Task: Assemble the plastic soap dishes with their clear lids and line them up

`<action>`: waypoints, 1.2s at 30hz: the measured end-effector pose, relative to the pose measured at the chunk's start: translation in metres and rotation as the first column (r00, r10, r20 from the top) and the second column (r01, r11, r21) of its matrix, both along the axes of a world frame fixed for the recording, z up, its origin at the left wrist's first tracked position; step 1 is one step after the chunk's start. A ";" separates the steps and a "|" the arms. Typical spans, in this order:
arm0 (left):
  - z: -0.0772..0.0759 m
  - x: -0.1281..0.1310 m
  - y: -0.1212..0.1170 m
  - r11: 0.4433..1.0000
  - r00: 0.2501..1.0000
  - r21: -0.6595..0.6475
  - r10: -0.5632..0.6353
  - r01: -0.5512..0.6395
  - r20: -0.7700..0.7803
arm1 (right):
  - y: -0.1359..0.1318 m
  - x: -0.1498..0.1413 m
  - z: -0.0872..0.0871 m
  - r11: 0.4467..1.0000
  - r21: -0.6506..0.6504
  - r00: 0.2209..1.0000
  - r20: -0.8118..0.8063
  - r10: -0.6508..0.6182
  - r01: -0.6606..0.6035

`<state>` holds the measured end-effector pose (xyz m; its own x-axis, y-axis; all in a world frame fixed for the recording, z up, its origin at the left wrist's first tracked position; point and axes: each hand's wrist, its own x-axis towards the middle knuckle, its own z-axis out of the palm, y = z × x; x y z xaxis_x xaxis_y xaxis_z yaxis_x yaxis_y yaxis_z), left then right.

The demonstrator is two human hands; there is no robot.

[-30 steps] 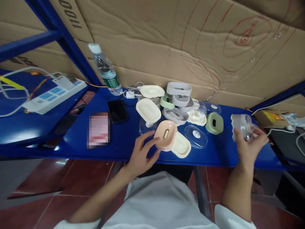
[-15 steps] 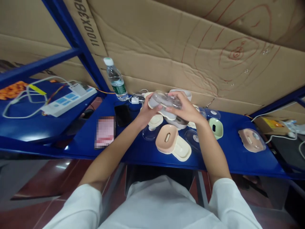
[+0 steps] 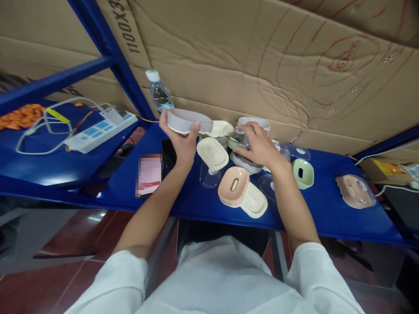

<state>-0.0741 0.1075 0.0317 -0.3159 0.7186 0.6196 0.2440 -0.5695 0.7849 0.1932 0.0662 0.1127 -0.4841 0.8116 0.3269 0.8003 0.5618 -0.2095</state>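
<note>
Fingers and thumb of the left hand (image 3: 182, 147) clasp the grey dish (image 3: 190, 121) at far left, seemingly for steadiness, while the right hand (image 3: 263, 148) spans a clear lid (image 3: 236, 138), apparently for grip.

Grey box (image 3: 190, 120) now in left hand (image 3: 182, 146) only | clear lid (image 3: 236, 138) parted from it, in right hand (image 3: 261, 146)
</note>
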 end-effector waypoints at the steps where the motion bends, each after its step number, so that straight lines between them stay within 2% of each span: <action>1: 0.001 -0.002 0.000 0.999 1.000 0.027 0.030 -0.030 -0.002 | 0.001 -0.003 -0.003 1.000 -0.004 0.999 0.031 -0.006 0.007; 3: 0.001 -0.004 0.001 0.996 0.998 0.067 0.065 -0.066 0.013 | 0.002 -0.008 -0.009 1.000 -0.022 0.996 0.083 -0.008 0.010; 6: -0.001 0.001 0.003 0.997 0.997 0.065 0.024 -0.028 0.075 | 0.002 -0.013 -0.013 0.998 -0.061 0.992 0.122 -0.024 0.031; 9: -0.005 0.008 0.004 0.999 0.985 0.049 -0.001 -0.008 0.171 | 0.002 -0.013 -0.011 0.994 -0.101 0.990 0.142 -0.017 0.032; 12: -0.008 0.011 0.005 0.999 0.988 0.017 -0.034 0.032 0.150 | 0.002 -0.011 -0.007 0.992 -0.123 0.992 0.124 0.003 0.013; 16: -0.011 0.008 0.007 0.994 0.989 0.018 -0.113 0.111 0.094 | 0.002 -0.011 -0.003 0.991 -0.134 0.999 0.045 0.027 -0.021; 19: -0.011 0.008 0.005 0.984 0.985 0.031 -0.173 0.173 0.015 | 0.000 -0.015 0.004 0.997 -0.056 0.997 -0.062 0.046 -0.050; 22: -0.009 0.011 0.000 0.964 0.966 0.073 -0.252 0.255 -0.053 | -0.006 -0.021 0.012 0.990 0.013 0.979 -0.153 0.137 -0.137; 25: -0.007 0.016 -0.007 0.940 0.943 0.083 -0.325 0.330 -0.068 | -0.011 -0.028 0.014 0.962 -0.004 0.938 -0.224 0.265 -0.272; 27: -0.005 0.018 -0.009 0.926 0.929 0.069 -0.368 0.370 -0.048 | -0.011 -0.030 0.014 0.949 -0.017 0.919 -0.256 0.301 -0.316; 33: -0.007 0.023 -0.014 0.878 0.878 -0.018 -0.478 0.477 -0.022 | -0.005 -0.021 0.017 0.976 0.049 0.941 -0.259 0.217 -0.212; 36: -0.011 0.020 -0.012 0.894 0.892 -0.057 -0.448 0.445 -0.062 | -0.001 0.000 0.026 0.990 0.105 0.948 -0.296 0.122 -0.094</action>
